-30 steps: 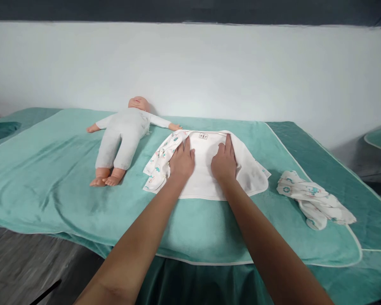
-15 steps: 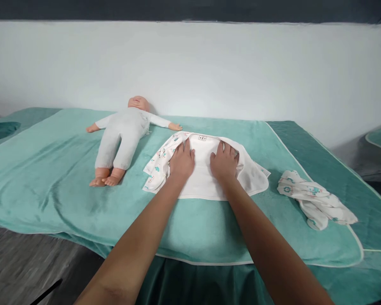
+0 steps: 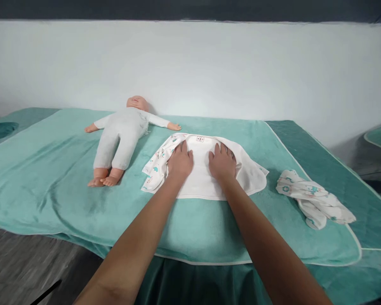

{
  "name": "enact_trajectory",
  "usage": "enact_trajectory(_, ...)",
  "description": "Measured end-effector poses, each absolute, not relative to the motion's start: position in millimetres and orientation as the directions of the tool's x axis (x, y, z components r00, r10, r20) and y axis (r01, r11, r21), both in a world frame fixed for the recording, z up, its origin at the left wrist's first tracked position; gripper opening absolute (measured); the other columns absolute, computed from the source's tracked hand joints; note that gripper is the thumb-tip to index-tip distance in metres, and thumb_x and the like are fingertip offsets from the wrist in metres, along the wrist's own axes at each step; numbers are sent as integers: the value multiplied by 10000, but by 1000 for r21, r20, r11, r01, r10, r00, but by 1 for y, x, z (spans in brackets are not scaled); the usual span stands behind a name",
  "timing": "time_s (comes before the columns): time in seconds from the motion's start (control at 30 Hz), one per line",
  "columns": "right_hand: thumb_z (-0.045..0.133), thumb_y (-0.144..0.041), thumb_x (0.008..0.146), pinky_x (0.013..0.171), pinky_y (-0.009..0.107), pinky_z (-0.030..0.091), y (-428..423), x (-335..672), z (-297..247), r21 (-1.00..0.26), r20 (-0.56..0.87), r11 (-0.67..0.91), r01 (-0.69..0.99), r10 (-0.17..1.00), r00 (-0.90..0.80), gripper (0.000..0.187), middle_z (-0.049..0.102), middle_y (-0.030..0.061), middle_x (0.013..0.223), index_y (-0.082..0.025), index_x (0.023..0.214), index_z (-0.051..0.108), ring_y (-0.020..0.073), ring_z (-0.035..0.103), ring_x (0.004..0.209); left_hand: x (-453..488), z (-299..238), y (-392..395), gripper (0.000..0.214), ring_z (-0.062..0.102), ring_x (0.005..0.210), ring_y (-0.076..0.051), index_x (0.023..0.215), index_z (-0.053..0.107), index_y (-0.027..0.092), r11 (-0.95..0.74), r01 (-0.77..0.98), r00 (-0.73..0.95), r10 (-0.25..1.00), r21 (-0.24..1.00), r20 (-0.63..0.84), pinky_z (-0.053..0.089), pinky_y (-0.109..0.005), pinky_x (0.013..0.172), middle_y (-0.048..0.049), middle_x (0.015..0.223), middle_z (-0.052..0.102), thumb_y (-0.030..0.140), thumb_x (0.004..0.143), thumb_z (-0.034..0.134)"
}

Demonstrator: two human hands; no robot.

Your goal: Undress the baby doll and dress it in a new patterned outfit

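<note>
A white baby garment [image 3: 200,181] lies opened out, inside up, on a teal blanket [image 3: 82,199]; its printed left side is folded outward. My left hand [image 3: 180,161] rests flat on the garment's left part, fingers stretched forward. My right hand [image 3: 222,162] lies flat on the right part, fingers together and extended, holding nothing. To the left, a baby doll [image 3: 120,137] in a pale grey suit lies on its back, arms spread. A small label [image 3: 200,138] shows at the garment's collar, between my fingertips.
A crumpled printed cloth [image 3: 314,202] lies on the blanket at the right. The blanket's white-piped edge [image 3: 209,262] hangs over the table's near side. A white wall [image 3: 241,72] stands right behind the table. Dark floor shows at the lower left.
My right hand has drawn slightly back and to the left across the garment, and its right flap now lies flatter. My left hand has barely moved.
</note>
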State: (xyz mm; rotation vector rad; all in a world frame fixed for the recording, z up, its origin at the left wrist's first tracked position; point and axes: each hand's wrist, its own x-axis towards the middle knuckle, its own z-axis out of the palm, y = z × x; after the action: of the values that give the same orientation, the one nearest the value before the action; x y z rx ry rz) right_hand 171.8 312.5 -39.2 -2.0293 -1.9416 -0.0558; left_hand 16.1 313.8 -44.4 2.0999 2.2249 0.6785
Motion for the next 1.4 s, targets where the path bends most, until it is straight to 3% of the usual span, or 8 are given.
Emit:
enact_trajectory(0.4,330,-348,1026,1155,499,368,312,172,-38,-218,253,-4,976,966,61,545,452,151,1583,-121,1496,485,329,413,1432,16,-47,317,620,446,1458,-303,1554,386,81,43,952,-113,969,304,218,355,-425,1220,-189,1595,430,398,1029,299)
enact_trajectory(0.77,382,-234,996,1123,487,386,309,173,-40,-194,363,67,979,932,8,464,516,122,1533,-135,1404,579,328,423,1393,17,-45,316,617,481,1424,-329,1540,397,75,49,951,-123,966,304,228,411,-454,1175,-201,1573,456,398,1020,324)
enact_trajectory(0.97,366,-196,1001,1192,405,303,311,174,-40,-174,363,280,944,910,-203,466,585,136,1462,-94,1404,576,269,453,1371,17,-45,315,599,485,1420,-317,1534,406,91,44,953,-123,961,299,248,419,-447,1170,-195,1556,480,390,1023,318)
enact_trajectory(1.07,355,-217,1012,1200,397,295,314,173,-41,-179,310,275,945,927,-212,479,591,149,1457,-68,1423,550,264,479,1366,16,-46,315,599,481,1423,-315,1536,407,97,44,953,-122,961,299,248,411,-446,1178,-190,1555,483,390,1021,324)
enact_trajectory(1.23,308,-295,1043,1230,457,265,325,168,-38,-182,205,179,967,968,-141,527,483,167,1561,-55,1482,475,266,389,1475,16,-46,315,599,472,1434,-311,1558,374,135,32,944,-128,952,327,278,405,-444,1189,-161,1578,463,378,1011,359)
enact_trajectory(1.4,314,-353,1047,1251,407,261,335,166,-35,-222,144,131,966,984,-100,619,245,160,1685,-25,1572,319,267,237,1559,16,-46,316,597,479,1430,-314,1561,362,141,40,937,-136,956,347,259,422,-453,1176,-155,1593,445,384,1016,352)
